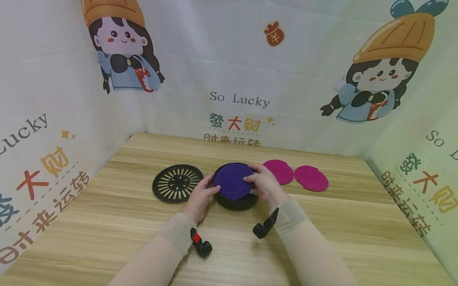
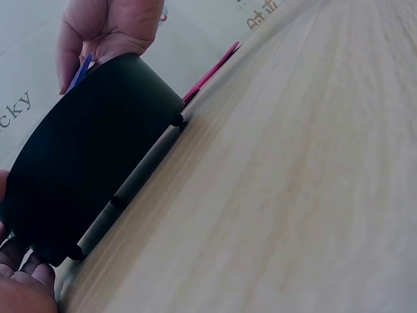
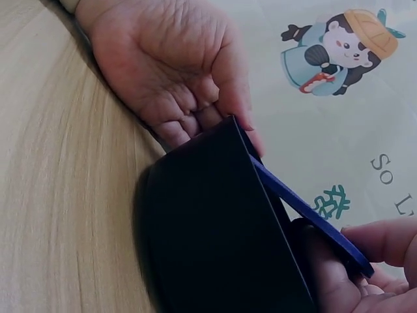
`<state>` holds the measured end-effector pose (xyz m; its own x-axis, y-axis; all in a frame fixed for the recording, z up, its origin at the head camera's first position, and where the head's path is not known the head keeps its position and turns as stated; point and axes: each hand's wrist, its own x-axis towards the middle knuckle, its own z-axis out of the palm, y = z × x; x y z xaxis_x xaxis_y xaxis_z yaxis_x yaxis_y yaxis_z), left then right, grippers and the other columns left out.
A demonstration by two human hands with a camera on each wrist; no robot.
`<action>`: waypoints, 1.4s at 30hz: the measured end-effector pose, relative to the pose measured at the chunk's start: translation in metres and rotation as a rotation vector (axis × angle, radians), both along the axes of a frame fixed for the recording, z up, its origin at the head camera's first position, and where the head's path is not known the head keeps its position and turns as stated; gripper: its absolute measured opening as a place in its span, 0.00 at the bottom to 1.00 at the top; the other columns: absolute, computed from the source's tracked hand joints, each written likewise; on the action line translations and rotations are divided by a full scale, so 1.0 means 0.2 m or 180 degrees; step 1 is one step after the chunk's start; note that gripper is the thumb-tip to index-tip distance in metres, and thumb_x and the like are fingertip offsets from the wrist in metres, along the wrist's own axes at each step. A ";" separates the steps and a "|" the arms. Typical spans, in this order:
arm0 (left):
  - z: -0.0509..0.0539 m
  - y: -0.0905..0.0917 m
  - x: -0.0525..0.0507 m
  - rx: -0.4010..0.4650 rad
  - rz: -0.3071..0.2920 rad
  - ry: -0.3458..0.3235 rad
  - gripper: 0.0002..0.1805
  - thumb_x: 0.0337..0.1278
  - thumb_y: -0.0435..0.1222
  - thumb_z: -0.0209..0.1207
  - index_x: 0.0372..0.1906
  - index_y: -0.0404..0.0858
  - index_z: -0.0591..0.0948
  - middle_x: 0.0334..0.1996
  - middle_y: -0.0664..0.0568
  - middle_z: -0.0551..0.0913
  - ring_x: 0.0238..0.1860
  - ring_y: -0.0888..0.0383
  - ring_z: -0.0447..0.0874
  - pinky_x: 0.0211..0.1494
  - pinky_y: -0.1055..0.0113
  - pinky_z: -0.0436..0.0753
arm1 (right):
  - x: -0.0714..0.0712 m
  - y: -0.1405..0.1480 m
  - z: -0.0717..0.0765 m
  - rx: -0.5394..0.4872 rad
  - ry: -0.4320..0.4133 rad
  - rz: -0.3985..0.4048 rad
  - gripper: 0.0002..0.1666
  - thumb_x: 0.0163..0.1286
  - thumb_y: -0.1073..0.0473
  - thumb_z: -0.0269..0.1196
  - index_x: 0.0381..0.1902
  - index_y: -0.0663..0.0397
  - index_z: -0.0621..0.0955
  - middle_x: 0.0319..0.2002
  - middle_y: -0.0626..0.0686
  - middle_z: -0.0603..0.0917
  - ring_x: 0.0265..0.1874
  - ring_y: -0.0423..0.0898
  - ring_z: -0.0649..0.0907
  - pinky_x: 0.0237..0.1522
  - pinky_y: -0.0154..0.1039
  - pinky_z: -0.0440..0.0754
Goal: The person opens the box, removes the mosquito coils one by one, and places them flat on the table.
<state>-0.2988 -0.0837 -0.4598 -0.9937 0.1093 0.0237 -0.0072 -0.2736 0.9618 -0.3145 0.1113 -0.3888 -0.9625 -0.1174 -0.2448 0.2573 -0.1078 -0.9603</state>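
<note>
A purple spiral disc [image 1: 234, 180] lies tilted over the opening of a round black container [image 1: 237, 204], which stands on short feet on the table. My left hand [image 1: 199, 198] grips the container's left side, its fingers against the wall [image 3: 202, 222] and its thumb at the rim beside the disc. On the other side, my right hand [image 1: 266, 184] pinches the disc's right edge. The right wrist view shows the purple disc [image 3: 306, 210] edge-on, one side inside the rim and the other raised between my right thumb and fingers [image 3: 384, 244].
A black slotted round lid [image 1: 177, 183] with a central knob lies left of the container. Two pink spiral discs [image 1: 278, 172] [image 1: 311, 178] lie flat at the right. Printed cloth walls [image 1: 179, 79] stand behind and beside the wooden table [image 1: 229, 254].
</note>
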 end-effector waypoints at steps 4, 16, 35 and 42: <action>0.00 0.00 0.00 0.0004 -0.0006 0.0004 0.36 0.62 0.25 0.52 0.74 0.30 0.54 0.74 0.40 0.53 0.73 0.46 0.50 0.75 0.55 0.46 | 0.00 0.00 0.00 -0.0015 0.0017 -0.0006 0.37 0.63 0.78 0.53 0.70 0.60 0.62 0.58 0.64 0.72 0.24 0.41 0.82 0.22 0.33 0.82; 0.00 0.00 0.00 0.0041 0.0000 0.0025 0.35 0.62 0.24 0.51 0.73 0.29 0.54 0.74 0.39 0.53 0.73 0.46 0.50 0.75 0.57 0.47 | 0.00 0.01 -0.01 -0.0270 0.0037 -0.0137 0.36 0.62 0.80 0.51 0.69 0.64 0.61 0.61 0.65 0.71 0.25 0.41 0.84 0.24 0.33 0.83; -0.01 0.00 0.00 0.0086 -0.0033 0.0048 0.36 0.61 0.23 0.51 0.74 0.30 0.54 0.74 0.39 0.53 0.73 0.45 0.50 0.74 0.56 0.49 | -0.01 0.11 -0.01 -0.0484 0.0134 -0.0232 0.34 0.64 0.79 0.50 0.69 0.66 0.62 0.58 0.61 0.73 0.32 0.41 0.84 0.31 0.34 0.84; -0.01 0.00 -0.01 0.0012 -0.0006 0.0086 0.36 0.60 0.24 0.52 0.73 0.29 0.54 0.74 0.38 0.52 0.73 0.44 0.49 0.75 0.55 0.48 | 0.00 0.18 0.01 -0.0677 0.0120 -0.0327 0.34 0.65 0.78 0.50 0.70 0.64 0.60 0.52 0.57 0.75 0.30 0.40 0.84 0.29 0.33 0.83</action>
<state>-0.3003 -0.0837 -0.4620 -0.9925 0.1111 0.0509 0.0183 -0.2772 0.9606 -0.3149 0.1464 -0.3870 -0.9800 -0.0634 -0.1887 0.1990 -0.3326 -0.9218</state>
